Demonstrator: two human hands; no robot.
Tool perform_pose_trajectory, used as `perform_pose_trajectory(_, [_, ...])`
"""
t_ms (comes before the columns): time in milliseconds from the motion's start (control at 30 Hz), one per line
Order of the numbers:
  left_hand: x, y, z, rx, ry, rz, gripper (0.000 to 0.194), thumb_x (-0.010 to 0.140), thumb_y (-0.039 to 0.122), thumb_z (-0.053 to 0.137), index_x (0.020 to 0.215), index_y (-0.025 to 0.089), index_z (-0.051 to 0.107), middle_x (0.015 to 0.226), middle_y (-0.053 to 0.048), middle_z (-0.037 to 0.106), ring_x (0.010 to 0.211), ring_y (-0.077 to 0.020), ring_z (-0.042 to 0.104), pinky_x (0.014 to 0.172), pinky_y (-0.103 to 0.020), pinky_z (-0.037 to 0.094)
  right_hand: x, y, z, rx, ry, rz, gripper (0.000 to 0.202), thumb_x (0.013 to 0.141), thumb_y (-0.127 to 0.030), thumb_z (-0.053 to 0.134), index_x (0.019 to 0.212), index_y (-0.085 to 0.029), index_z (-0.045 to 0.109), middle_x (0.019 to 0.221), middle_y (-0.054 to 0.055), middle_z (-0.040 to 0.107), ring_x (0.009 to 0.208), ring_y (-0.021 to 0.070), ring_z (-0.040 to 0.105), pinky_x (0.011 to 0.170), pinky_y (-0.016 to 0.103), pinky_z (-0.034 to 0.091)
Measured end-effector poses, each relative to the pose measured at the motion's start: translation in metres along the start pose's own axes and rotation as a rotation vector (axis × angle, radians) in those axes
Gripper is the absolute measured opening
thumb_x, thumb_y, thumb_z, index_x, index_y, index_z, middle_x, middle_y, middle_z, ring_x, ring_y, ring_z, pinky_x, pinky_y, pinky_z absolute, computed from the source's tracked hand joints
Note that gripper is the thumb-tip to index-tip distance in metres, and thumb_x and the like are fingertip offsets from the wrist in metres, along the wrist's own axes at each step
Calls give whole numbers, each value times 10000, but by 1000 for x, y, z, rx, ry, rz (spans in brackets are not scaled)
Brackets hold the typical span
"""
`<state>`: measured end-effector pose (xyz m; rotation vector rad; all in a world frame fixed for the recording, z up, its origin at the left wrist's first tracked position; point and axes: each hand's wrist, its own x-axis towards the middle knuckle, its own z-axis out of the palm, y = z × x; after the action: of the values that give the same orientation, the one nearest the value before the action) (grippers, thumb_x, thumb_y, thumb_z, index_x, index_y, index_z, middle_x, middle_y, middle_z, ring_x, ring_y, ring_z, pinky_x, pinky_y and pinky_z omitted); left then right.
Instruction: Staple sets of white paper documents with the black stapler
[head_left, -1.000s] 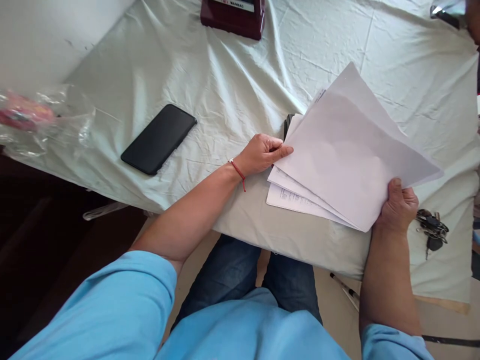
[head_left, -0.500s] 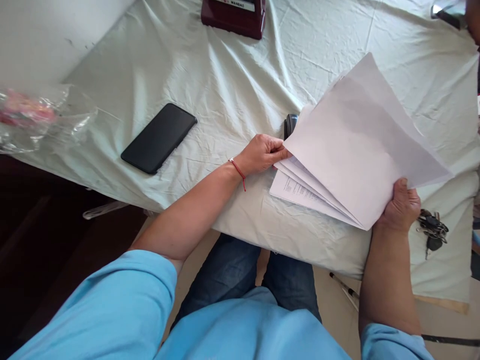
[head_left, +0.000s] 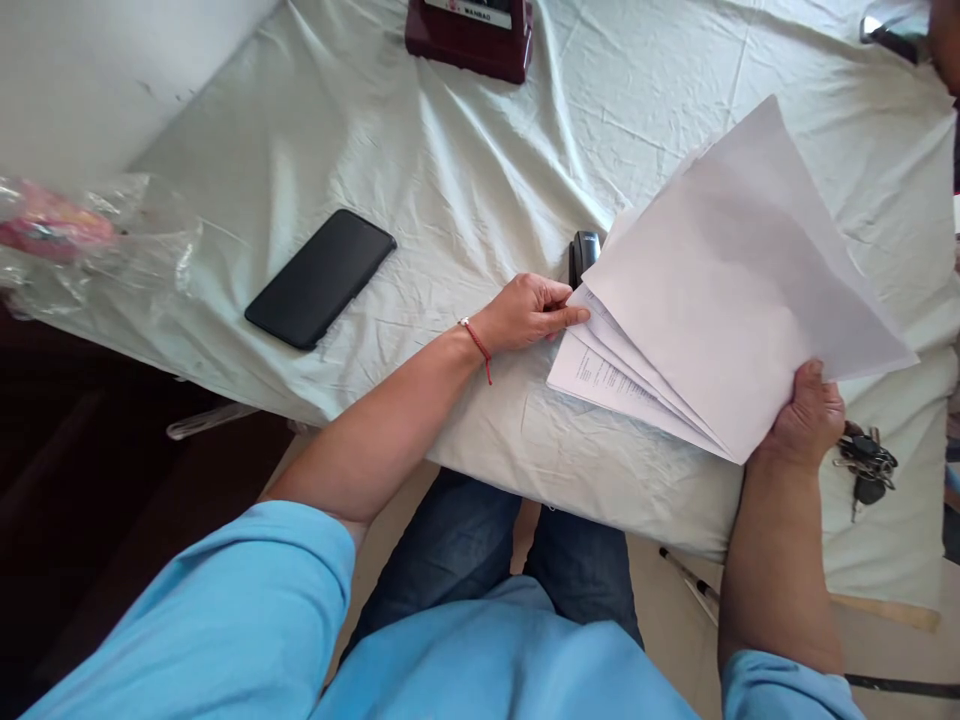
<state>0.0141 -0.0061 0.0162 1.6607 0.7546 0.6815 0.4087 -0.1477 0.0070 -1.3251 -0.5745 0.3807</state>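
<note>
A fanned stack of white paper sheets [head_left: 720,270] is held above the cloth-covered table between my hands. My left hand [head_left: 532,312] pinches the left corner of some sheets with thumb and fingers. At the lower right edge, my right hand [head_left: 808,415] grips the stack, its thumb on top and its other fingers mostly hidden. The top sheet's visible side is blank; printed lines show on the sheets beneath. Behind the left corner of the papers, a black stapler-like object [head_left: 582,256] is partly hidden.
A black smartphone [head_left: 321,280] lies to the left. Keys [head_left: 868,462] rest beside my right hand. A dark red box-like stand [head_left: 471,40] is at the back, and a clear plastic bag [head_left: 150,240] with something pink lies far left. Pale green cloth [head_left: 465,170] covers the table.
The top sheet's left corner has come away from my left hand and shifted right and up. My left thumb now lies on the sheets underneath. My right hand stays gripping the stack.
</note>
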Motion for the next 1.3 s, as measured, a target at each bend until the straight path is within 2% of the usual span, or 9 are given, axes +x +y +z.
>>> perform_pose_trajectory(133, [0,3,-3,27,-76,24,353,820,438,957,778,203,697,715,54,582,714,-111,486,680,-283,372,2,1,-2,27,-14,-1,199,979,-370,932,1039,-199,851,1259,69,932,1453,236,849,1489,437,535])
perform_pose_trajectory(267, [2,-2,-2,99,-80,65,149,814,330,838,786,194,784,776,16,699,761,-133,606,734,-286,453,2,2,-3,70,-22,-13,175,1015,-342,886,1090,-185,866,1320,92,924,1509,244,829,1491,435,534])
perform_pose_trajectory(367, [3,-7,1,81,-40,56,201,879,378,812,820,186,817,781,7,729,765,-140,622,726,-285,455,2,0,-1,70,5,0,158,1018,-330,882,1088,-188,872,1356,98,915,1546,248,808,1467,435,565])
perform_pose_trajectory(533, [2,-6,3,83,-12,55,345,966,430,783,735,190,693,689,30,585,693,-114,487,673,-294,354,0,-3,2,79,-3,12,218,971,-376,938,1089,-204,875,1376,86,913,1554,266,801,1445,467,598])
perform_pose_trajectory(700, [2,-2,2,102,16,59,638,1017,691,795,669,222,537,660,30,510,673,-113,420,658,-310,299,4,2,0,70,14,29,231,948,-377,957,1058,-196,865,1355,88,914,1508,257,819,1447,444,583])
perform_pose_trajectory(900, [4,-9,0,101,64,92,417,974,494,748,719,219,564,715,41,456,711,-114,398,676,-296,319,5,0,-6,-29,3,2,148,990,-339,901,1002,-195,868,1135,43,915,1319,211,866,1453,404,558])
perform_pose_trajectory(1000, [5,-13,-1,66,65,84,272,949,417,736,807,193,676,754,29,544,747,-122,452,701,-283,361,1,-6,-8,-60,-7,24,239,931,-393,978,982,-184,874,1093,57,908,1236,224,874,1360,407,649])
perform_pose_trajectory(1133, [6,-15,-1,33,75,101,276,958,431,769,842,188,713,777,20,586,766,-128,487,707,-278,382,1,-10,-11,-9,9,82,364,760,-419,1086,912,-200,839,1105,68,909,1150,245,890,1126,403,773])
perform_pose_trajectory(1300, [6,-16,0,-4,78,97,286,961,445,791,846,200,700,784,20,598,758,-127,488,697,-280,382,7,-11,-19,19,-40,97,427,578,-350,1095,867,-199,819,1099,63,917,1002,204,884,905,292,777])
